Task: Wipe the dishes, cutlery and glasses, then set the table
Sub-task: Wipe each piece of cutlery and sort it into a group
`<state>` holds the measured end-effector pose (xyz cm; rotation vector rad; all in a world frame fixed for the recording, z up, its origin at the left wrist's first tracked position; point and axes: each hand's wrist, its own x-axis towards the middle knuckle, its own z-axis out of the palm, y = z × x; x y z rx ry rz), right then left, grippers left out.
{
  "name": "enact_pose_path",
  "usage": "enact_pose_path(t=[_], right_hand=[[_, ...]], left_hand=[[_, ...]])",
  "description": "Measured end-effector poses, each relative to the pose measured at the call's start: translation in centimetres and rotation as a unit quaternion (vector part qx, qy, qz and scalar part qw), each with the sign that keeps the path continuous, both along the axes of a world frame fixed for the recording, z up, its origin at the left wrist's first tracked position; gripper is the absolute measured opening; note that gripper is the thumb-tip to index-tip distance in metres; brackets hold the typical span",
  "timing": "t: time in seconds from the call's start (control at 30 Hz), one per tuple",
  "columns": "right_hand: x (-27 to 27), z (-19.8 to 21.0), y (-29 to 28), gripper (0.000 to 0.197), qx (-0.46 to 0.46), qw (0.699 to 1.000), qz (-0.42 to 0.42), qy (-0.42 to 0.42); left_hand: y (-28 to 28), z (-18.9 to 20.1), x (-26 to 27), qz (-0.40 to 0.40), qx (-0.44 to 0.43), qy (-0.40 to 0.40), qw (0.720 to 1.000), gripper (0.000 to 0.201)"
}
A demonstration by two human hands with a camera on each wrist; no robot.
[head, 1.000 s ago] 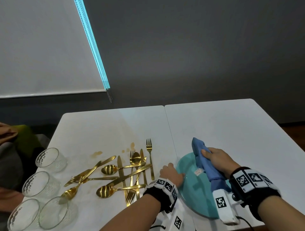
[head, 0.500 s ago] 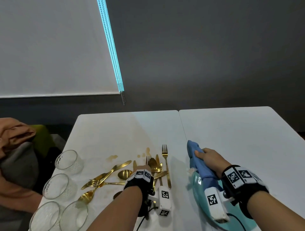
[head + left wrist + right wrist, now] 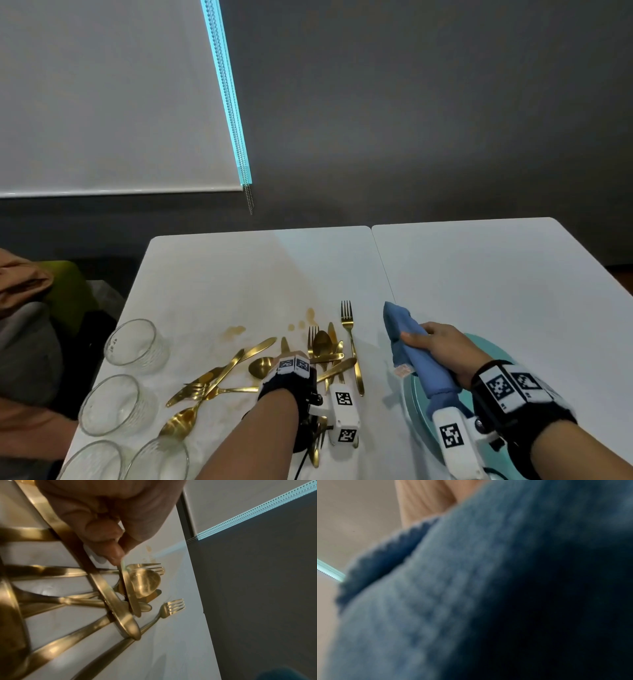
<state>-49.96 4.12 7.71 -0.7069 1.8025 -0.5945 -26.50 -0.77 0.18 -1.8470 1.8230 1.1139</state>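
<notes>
**Left hand picking one knife out of the cutlery pile**

Your left hand [image 3: 106, 511] is down in the heap of gold metal cutlery [image 3: 322, 356] on the left half of the white table [image 3: 496, 274]. Wrist view shows thumb and fingertips [image 3: 115, 555] pinching the end of a gold table knife [image 3: 130, 592]; that knife crosses over a gold spoon bowl [image 3: 145, 582] and lies against other handles. In the head view the hand is hidden behind the wrist rig.

Your right hand [image 3: 442, 346] has its fingers curled round the rolled blue microfibre cloth [image 3: 411, 346], holding it above the round teal plate [image 3: 418, 401] at the near right. Four clear textured glasses [image 3: 132, 342] stand along the left table edge, well apart from the pile.

Doing the step well, as I judge it:
- Lift the knife straight up and clear first; the pieces overlap, so dragging sideways would likely pull neighbours along.
- Firm up the pinch: it sits near the very end of the knife, so the long end may swing.
- Bring the knife to the cloth, keep the cloth off the brown stains [image 3: 236, 330] on the table.
- Wipe the knife's full length, then lay it away from the unwiped pile.
</notes>
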Motion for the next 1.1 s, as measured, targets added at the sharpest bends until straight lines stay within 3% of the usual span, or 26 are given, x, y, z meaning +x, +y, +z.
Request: enact_pose_path(t=[0.13, 0.2, 0.27, 0.3, 0.4, 0.47, 0.57, 0.67, 0.77, 0.97, 1.1], right_hand=[[0.2, -1.3, -0.1, 0.021, 0.005, 0.998, -0.046, -0.03], [0.3, -2.0, -0.3, 0.026, 0.006, 0.996, -0.078, -0.05], [0.6, -2.3, -0.6, 0.03, 0.016, 0.991, -0.113, -0.071], [0.8, -2.4, -0.8, 0.031, 0.022, 0.988, -0.128, -0.083], [1.7, -2.8, -1.6, 0.039, 0.035, 0.981, -0.155, -0.107], [2.3, -2.9, -2.2, 0.039, 0.037, 0.98, -0.154, -0.12], [3.2, -3.2, -3.1, 0.037, 0.032, 0.977, -0.156, -0.139], [4.2, -3.3, -4.3, 0.039, 0.033, 0.973, -0.171, -0.152], [5.4, -3.1, -5.6, 0.044, 0.034, 0.969, -0.187, -0.158], [6.6, -1.6, -7.9, 0.038, -0.013, 0.963, -0.219, -0.154], [7.1, -0.8, -8.4, 0.043, -0.046, 0.942, -0.235, -0.236]], left_hand=[[-0.2, -0.4, 0.4, -0.006, 0.009, 0.01, 1.0, 0.044], [-0.5, -0.2, 0.4, 0.005, 0.03, 0.032, 0.999, 0.03], [-1.2, -0.3, 0.3, 0.063, 0.031, 0.086, 0.994, 0.006], [-1.5, -0.1, 0.5, 0.108, 0.026, 0.111, 0.988, 0.005], [-2.7, -0.3, 1.2, 0.171, 0.009, 0.134, 0.976, 0.008], [-3.2, 0.0, 1.6, 0.243, 0.015, 0.158, 0.957, 0.02], [-3.7, -0.1, 1.8, 0.213, 0.001, 0.158, 0.964, 0.033], [-4.2, 0.3, 1.6, 0.301, 0.031, 0.243, 0.922, 0.029], [-4.4, 1.3, 0.6, 0.286, 0.035, 0.284, 0.915, 0.031], [-4.6, 4.3, -0.9, 0.174, 0.042, 0.322, 0.93, 0.03], [-5.2, 5.2, -1.5, 0.08, -0.024, 0.305, 0.949, 0.03]])
